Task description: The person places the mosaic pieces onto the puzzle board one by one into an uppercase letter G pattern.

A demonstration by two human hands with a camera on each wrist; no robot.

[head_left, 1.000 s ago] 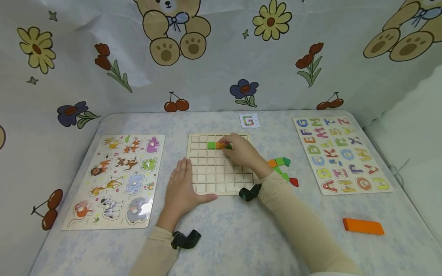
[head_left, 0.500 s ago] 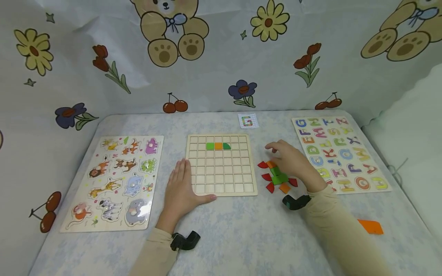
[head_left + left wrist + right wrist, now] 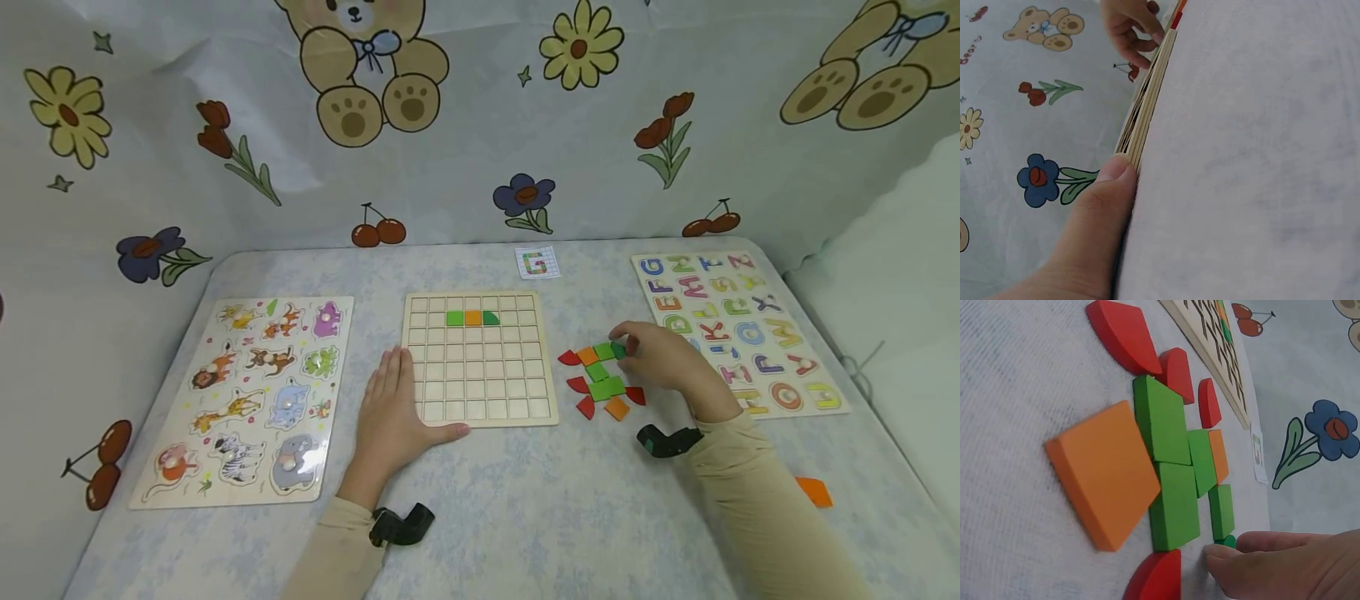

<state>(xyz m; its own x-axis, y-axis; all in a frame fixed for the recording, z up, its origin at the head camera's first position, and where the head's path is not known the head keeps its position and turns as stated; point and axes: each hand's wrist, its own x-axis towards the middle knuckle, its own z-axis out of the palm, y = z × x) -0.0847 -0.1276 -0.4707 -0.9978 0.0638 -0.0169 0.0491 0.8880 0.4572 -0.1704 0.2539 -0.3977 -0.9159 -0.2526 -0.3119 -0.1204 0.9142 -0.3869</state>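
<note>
My left hand [image 3: 392, 425] lies with straight fingers along the left edge of a wooden grid board [image 3: 480, 359], its thumb touching the front edge. In one row of the board sit a green square [image 3: 455, 318], an orange square [image 3: 473, 317] and a dark green quarter-round block [image 3: 491, 318]. Right of the board, my right hand [image 3: 663, 360] pinches another dark green quarter-round block [image 3: 1229, 542] between thumb and finger, at the end of a cluster. That cluster has green blocks [image 3: 1175, 503], orange blocks [image 3: 1104, 478] and red quarter-round blocks [image 3: 1125, 334].
An animal peg puzzle [image 3: 247, 400] lies at left, a letter puzzle [image 3: 750, 333] at right. Behind the board is a small card [image 3: 537, 262] with a coloured G on a grid. An orange block [image 3: 815, 492] shows partly behind the right sleeve.
My right hand has left the board, where the dark green quarter-round block now lies released, and moved right to pinch another one. The left hand stays on the board's edge.
</note>
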